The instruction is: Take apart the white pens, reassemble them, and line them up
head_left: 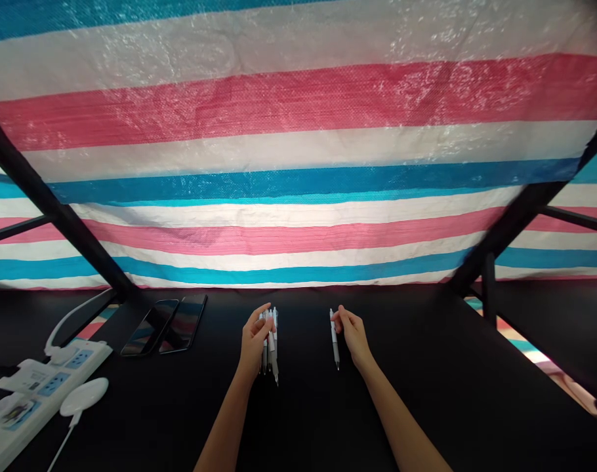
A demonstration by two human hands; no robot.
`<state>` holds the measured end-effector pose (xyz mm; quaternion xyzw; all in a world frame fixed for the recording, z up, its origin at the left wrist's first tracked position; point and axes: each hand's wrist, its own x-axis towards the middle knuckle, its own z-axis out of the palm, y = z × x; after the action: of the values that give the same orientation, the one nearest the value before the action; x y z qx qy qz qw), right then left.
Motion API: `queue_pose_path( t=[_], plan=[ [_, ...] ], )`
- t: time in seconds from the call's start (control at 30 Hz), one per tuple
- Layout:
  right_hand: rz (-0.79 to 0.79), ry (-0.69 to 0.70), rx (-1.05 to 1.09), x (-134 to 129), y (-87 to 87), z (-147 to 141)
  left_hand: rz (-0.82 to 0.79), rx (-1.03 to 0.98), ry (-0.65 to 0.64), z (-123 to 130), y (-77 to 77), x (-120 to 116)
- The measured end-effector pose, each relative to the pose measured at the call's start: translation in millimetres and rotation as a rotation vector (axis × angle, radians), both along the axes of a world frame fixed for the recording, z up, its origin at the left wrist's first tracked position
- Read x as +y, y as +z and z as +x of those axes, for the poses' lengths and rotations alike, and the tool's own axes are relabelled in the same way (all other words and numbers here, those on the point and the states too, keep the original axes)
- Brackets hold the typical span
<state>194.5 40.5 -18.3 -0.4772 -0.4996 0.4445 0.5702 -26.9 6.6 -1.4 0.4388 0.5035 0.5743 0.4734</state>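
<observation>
Several white and grey pens [273, 354] lie side by side in a bunch on the black table, points toward me. My left hand [256, 334] is over the left side of the bunch, its thumb and fingers closed round a pen there. To the right, a single white and grey pen [334, 341] points toward me, apart from the bunch. My right hand [351, 331] is at its upper right side, with fingertips pinched at its top end.
Two dark phones [149, 329] [187, 324] lie at the left on the black table [298, 426]. A white power strip [47, 393] with plugs and a round white charger [84, 396] are at the far left. Black frame bars [505, 229] and a striped sheet [298, 183] stand behind.
</observation>
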Motion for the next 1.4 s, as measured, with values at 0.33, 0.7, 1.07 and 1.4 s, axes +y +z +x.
queue_pose_path(
  t=[0.33, 0.7, 1.07, 1.4],
  plan=[
    [0.004, -0.012, -0.024, -0.5, 3.5, 0.3, -0.051, 0.321, 0.267, -29.0, -8.6, 7.6],
    [0.015, -0.019, -0.126, -2.3, 5.9, 0.2, -0.117, 0.947, 0.264, -33.9, -13.8, 3.7],
    [0.037, -0.046, -0.582, -6.3, 0.9, 2.7, -0.111, 0.982, 0.242, -33.4, -15.8, 4.2],
    [0.090, -0.001, -0.952, -7.4, 2.9, 2.6, -0.086, 0.968, 0.212, -30.2, -13.2, 3.9]
  ],
)
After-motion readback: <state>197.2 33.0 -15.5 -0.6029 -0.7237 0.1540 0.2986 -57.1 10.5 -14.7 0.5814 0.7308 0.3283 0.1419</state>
